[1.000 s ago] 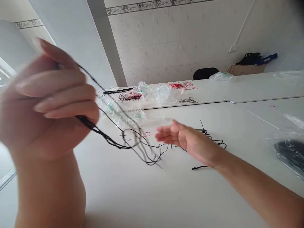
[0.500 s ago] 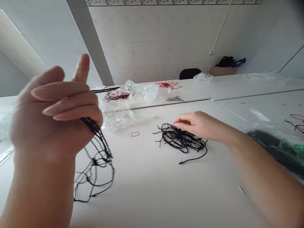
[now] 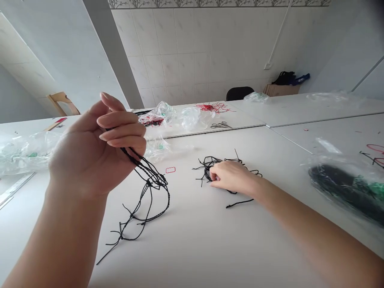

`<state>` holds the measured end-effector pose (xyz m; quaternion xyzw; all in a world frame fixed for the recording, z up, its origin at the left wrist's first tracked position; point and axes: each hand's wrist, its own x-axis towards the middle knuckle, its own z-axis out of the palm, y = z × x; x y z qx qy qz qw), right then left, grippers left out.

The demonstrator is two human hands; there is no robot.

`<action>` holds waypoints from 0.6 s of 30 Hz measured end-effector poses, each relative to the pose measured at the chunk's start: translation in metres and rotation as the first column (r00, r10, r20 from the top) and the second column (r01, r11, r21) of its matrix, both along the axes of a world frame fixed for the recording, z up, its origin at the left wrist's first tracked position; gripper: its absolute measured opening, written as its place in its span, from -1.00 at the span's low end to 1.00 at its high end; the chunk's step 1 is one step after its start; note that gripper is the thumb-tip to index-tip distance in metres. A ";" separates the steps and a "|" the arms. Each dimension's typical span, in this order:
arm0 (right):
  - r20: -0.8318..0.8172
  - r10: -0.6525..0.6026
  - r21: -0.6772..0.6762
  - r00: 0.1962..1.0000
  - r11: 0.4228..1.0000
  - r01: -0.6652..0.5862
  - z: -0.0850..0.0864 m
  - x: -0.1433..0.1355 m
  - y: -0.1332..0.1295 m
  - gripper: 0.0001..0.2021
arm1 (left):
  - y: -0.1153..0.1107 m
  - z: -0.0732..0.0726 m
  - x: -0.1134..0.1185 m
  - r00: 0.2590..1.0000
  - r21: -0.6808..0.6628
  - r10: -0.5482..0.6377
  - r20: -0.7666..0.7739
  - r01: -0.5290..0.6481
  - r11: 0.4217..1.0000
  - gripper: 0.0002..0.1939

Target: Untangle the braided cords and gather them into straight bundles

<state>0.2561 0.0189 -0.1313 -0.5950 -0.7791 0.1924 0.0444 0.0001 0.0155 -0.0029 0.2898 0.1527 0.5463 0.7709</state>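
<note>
My left hand (image 3: 102, 148) is raised palm up over the left of the table, its fingers curled round several black braided cords (image 3: 150, 172). Knotted loops and loose ends of these cords hang below the hand. On the right, my right hand (image 3: 229, 176) is lowered onto a tangled pile of black cords (image 3: 207, 165) lying on the white table. Its fingers are bent into the pile with the tips pressed together; whether a cord is pinched between them is hidden. One cord end (image 3: 240, 203) sticks out from the pile towards me.
A clear bag with black cord (image 3: 336, 188) lies at right. Further back are scissors (image 3: 221, 125), red cords (image 3: 213, 107) and crumpled plastic bags (image 3: 190, 118). A small red rectangle (image 3: 171, 170) marks the table. More plastic (image 3: 27, 152) lies at left.
My left hand has moved right and slightly down, its index finger now curled in, with the cords still held. My right hand has moved down and left into the black pile.
</note>
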 end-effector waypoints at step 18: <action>-0.638 -0.148 0.443 0.756 0.732 0.517 0.076 0.076 -0.024 -0.81 | -0.003 -0.001 -0.001 1.000 0.034 -0.022 -0.015 0.023 0.999 -0.60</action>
